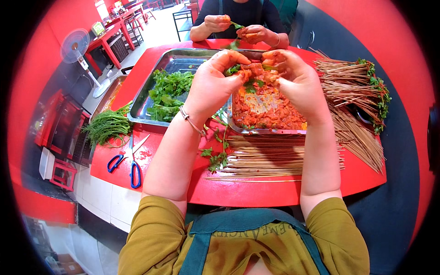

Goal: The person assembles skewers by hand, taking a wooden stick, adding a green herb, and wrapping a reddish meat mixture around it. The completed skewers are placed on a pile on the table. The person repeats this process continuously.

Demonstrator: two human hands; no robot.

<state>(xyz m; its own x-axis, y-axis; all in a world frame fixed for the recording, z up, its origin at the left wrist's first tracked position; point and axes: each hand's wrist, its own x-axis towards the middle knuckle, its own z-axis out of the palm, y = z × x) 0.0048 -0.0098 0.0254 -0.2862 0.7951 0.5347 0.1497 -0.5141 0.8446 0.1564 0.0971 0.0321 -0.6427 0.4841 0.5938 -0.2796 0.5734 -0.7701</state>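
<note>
Both of my hands are raised over a metal tray (264,131) of red-sauced sliced meat (271,113). My left hand (218,80) pinches one side of a sauce-coated meat slice (255,69), with a bit of cilantro (232,69) at its fingers. On the slice's other side, the thumb and fingers of my right hand (299,80) grip it. Sauce stains my fingertips on both sides. In front of the tray lies a row of bare wooden skewers (268,156), with loose cilantro sprigs (218,160) beside their left ends.
A second metal tray (137,106) holds cilantro bunches (168,92). Blue-handled scissors (132,160) lie spread near dill-like greens (106,127). Filled skewers (350,82) are piled at right, above more skewers (364,141). Across the table, a person's hands (237,29) hold a green sprig.
</note>
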